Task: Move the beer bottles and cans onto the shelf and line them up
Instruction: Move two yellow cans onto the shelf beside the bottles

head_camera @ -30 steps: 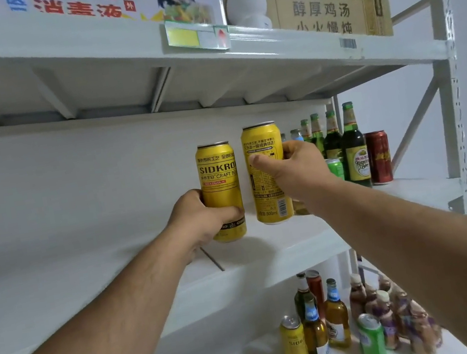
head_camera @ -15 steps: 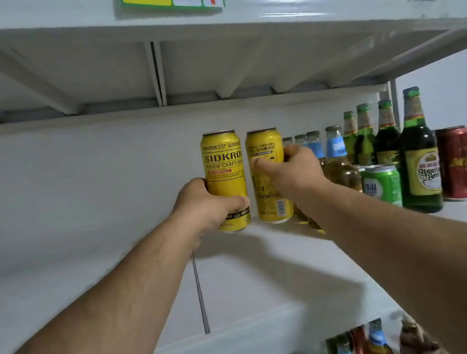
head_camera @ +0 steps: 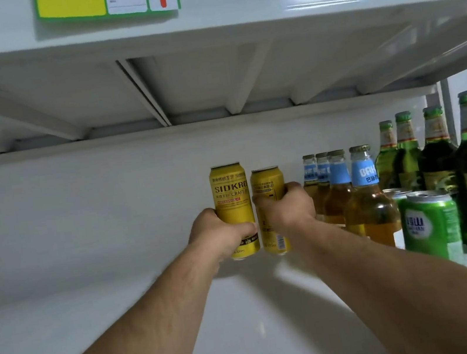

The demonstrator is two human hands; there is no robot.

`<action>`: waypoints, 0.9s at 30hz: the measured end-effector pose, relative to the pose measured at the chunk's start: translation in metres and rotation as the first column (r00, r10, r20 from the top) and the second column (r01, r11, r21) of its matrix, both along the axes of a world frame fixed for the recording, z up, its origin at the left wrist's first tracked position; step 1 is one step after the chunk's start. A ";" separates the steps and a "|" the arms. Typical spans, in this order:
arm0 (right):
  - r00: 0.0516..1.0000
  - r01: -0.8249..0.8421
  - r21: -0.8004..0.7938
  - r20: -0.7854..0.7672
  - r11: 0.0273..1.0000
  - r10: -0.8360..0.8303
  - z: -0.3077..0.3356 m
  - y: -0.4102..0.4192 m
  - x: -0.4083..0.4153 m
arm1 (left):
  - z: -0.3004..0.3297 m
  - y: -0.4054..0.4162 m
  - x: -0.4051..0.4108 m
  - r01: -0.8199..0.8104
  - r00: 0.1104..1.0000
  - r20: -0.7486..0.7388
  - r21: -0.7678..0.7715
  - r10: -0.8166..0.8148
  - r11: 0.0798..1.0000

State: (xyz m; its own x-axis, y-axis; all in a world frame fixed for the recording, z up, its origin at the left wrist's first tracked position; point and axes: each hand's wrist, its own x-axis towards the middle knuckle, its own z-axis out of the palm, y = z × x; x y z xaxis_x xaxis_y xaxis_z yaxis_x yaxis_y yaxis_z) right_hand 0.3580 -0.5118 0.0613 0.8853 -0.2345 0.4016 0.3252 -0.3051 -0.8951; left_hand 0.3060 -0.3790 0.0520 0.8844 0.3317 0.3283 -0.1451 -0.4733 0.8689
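Each hand is carrying one tall yellow can over the white shelf (head_camera: 104, 337), deep toward the back wall. The left hand (head_camera: 220, 234) is wrapping around the lower half of the left can (head_camera: 231, 195), fingers curling around the far side and thumb lying across the front near the base. The right hand (head_camera: 287, 211) is gripping the right can (head_camera: 267, 183) around its middle, thumb across the front and fingers curled behind, out of sight. The two cans are standing upright, just beside each other; whether their bases are touching the shelf cannot be told.

These cans are looking smooth, stiff and probably full, so fairly heavy, slick under a loose grip and easy to dent if squeezed hard. A full wrap around the mid-body, as here, is suiting them best. Just right of the right hand, the amber bottles (head_camera: 367, 210) are standing in a row, so knuckles are risking a knock.
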 end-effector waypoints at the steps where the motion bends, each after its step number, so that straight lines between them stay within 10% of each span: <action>1: 1.000 0.008 -0.004 -0.003 1.000 -0.008 -0.001 0.000 0.004 | -0.004 0.000 0.002 -0.004 1.000 -0.004 0.000 0.004 1.000; 27: 0.982 -0.132 -0.092 -0.151 0.987 0.118 -0.034 -0.008 0.017 | -0.030 0.002 -0.003 0.029 0.998 -0.053 -0.046 -0.031 0.999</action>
